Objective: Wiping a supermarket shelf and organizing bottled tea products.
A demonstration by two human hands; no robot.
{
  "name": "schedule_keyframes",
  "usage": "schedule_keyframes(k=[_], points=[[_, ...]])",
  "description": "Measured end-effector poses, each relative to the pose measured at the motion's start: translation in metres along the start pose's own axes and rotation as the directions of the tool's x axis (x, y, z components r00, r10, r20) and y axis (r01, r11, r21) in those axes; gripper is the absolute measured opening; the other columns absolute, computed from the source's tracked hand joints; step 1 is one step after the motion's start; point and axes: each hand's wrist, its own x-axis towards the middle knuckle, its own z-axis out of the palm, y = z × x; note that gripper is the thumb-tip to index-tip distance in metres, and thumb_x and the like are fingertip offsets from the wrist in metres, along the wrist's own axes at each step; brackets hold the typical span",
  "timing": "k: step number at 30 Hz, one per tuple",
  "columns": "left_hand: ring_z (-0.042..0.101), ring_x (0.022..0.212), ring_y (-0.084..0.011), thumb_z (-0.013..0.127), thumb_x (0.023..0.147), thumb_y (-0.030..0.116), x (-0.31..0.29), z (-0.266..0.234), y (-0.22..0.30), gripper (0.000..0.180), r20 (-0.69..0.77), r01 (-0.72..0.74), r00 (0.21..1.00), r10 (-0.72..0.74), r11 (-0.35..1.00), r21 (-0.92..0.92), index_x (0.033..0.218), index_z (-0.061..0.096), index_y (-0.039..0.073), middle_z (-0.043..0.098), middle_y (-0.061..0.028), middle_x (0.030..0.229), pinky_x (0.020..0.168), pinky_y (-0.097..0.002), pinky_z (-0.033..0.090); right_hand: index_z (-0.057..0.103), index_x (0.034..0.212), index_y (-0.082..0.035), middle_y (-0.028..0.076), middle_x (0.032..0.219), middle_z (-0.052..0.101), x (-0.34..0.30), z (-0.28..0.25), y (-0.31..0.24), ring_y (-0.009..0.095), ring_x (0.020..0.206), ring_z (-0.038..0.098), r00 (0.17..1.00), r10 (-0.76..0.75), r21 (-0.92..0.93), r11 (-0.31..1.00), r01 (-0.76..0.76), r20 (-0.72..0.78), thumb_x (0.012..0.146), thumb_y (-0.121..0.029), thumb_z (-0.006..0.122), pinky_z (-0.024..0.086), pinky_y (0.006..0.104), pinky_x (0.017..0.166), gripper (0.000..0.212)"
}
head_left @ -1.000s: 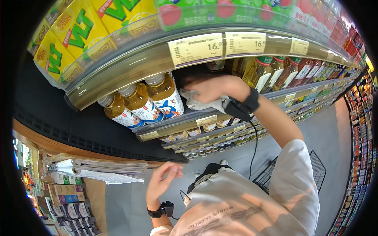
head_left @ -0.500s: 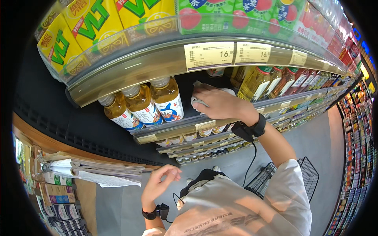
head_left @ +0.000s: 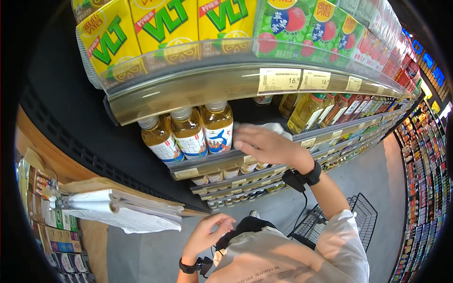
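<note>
right hand [head_left: 269, 145] outstretched, left hand [head_left: 204, 237] loosely curled

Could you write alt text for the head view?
A person's right hand is over a pale cloth on a dark shelf, beside three amber bottles; the empty left hand is lower, and yellow and green cartons stand above.

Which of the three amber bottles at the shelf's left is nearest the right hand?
The rightmost bottle, with a blue-whale label; the other two are farther from the right hand.
</note>
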Motion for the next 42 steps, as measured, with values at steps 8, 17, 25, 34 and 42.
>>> schedule_keyframes(k=[8, 17, 25, 34, 42], points=[[0.070, 0.088, -0.0244, 0.073, 0.086, -0.001, 0.026, 0.010, 0.025, 0.021, -0.180, -0.380, 0.890, 0.418, 0.900, 0.213, 0.107, 0.072, 0.001, 0.072, -0.0118, 0.097, 0.081, -0.0337, 0.054, 0.067, 0.118, -0.003, 0.018, 0.144, 0.055, -0.070, -0.020, -0.063, 0.039, 0.128, 0.056, 0.963, 0.071, 0.095, 0.994, -0.047, -0.261, 0.092, -0.007, 0.070, 0.047, 0.0467, 0.106, 0.027], [0.047, 0.138, -0.0435, 0.080, 0.084, 0.026, 0.135, 0.058, 0.101, 0.068, -0.098, -0.416, 0.786, 0.611, 0.639, 0.647, 0.143, 0.054, 0.001, 0.048, -0.0216, 0.150, 0.116, -0.0547, 0.036, 0.071, 0.115, -0.002, 0.018, 0.140, 0.058, -0.181, -0.020, -0.052, 0.033, 0.116, 0.066, 0.953, 0.279, 0.320, 0.919, -0.231, -0.115, 0.089, 0.000, 0.067, 0.056, 0.0401, 0.096, 0.026], [0.055, 0.129, -0.0446, 0.064, 0.094, 0.056, 0.207, 0.073, 0.079, 0.062, -0.190, 0.013, 0.807, 0.559, 0.306, 0.952, 0.127, 0.068, 0.004, 0.062, -0.0216, 0.136, 0.108, -0.0550, 0.043, 0.071, 0.114, -0.001, 0.018, 0.136, 0.061, -0.247, -0.035, 0.005, 0.032, 0.112, 0.069, 0.950, 0.288, 0.502, 0.842, -0.195, -0.116, 0.092, -0.002, 0.066, 0.056, 0.0390, 0.093, 0.023], [0.059, 0.126, -0.0418, 0.059, 0.100, 0.047, 0.219, 0.116, 0.105, 0.045, -0.282, 0.153, 0.891, 0.354, 0.351, 0.924, 0.118, 0.075, 0.009, 0.066, -0.0170, 0.131, 0.102, -0.0489, 0.050, 0.072, 0.112, -0.003, 0.016, 0.132, 0.064, -0.298, -0.047, 0.076, 0.036, 0.120, 0.064, 0.943, 0.332, 0.585, 0.769, -0.259, -0.019, 0.097, -0.008, 0.064, 0.052, 0.0416, 0.101, 0.018], [0.064, 0.109, -0.0488, 0.061, 0.097, 0.054, 0.255, 0.095, 0.117, 0.050, -0.365, 0.230, 0.885, 0.288, 0.412, 0.882, 0.109, 0.078, 0.009, 0.070, -0.0178, 0.122, 0.093, -0.0508, 0.055, 0.072, 0.112, -0.004, 0.014, 0.129, 0.065, -0.296, -0.046, 0.084, 0.035, 0.119, 0.065, 0.948, 0.317, 0.593, 0.769, -0.236, -0.034, 0.097, -0.009, 0.065, 0.052, 0.0399, 0.100, 0.017]])
